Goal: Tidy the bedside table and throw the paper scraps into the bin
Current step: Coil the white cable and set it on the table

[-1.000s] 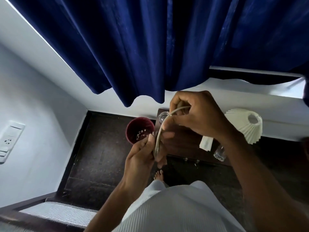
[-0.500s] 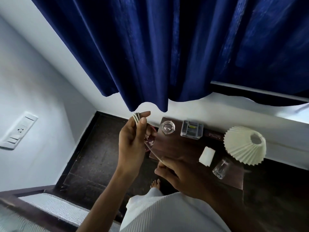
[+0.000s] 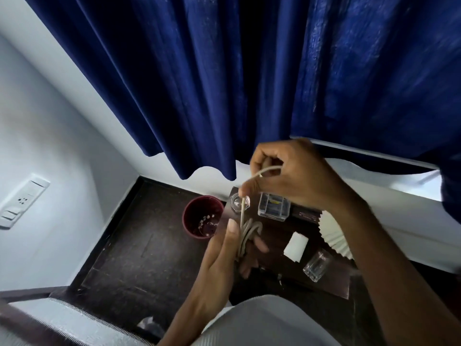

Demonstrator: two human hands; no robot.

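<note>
A person coils a pale cord (image 3: 245,231) above a bedside table, the left hand (image 3: 224,253) closed around the gathered loops with thumb pressed along them, the right hand (image 3: 291,176) raised above it, fingers pinched shut on the cord's free end. A single strand runs taut between the two hands. The step in hand appears to be winding the loose cord into a neat bundle, part of tidying the surface (image 3: 329,278) rather than clearing rubbish. The next move likely calls for the right hand to bring the remaining length down and around the loops, then for the bundle to be set down in a bare spot.

Just below and beyond the hands, on the dark wooden surface, stand a small round glass dish (image 3: 235,201), a clear plastic box (image 3: 274,207), a white folded paper (image 3: 296,245) and a tumbler (image 3: 317,264), with a pleated white lampshade (image 3: 334,236) partly hidden behind the right forearm. The folded paper lies near the left hand's fingertips, to their right, touched by neither hand. The maroon bin (image 3: 202,217) stands on the dark floor just left of the surface, close beside the left hand, with pale scraps already visible at its bottom. A deep blue curtain (image 3: 224,83) hangs overhead.
</note>
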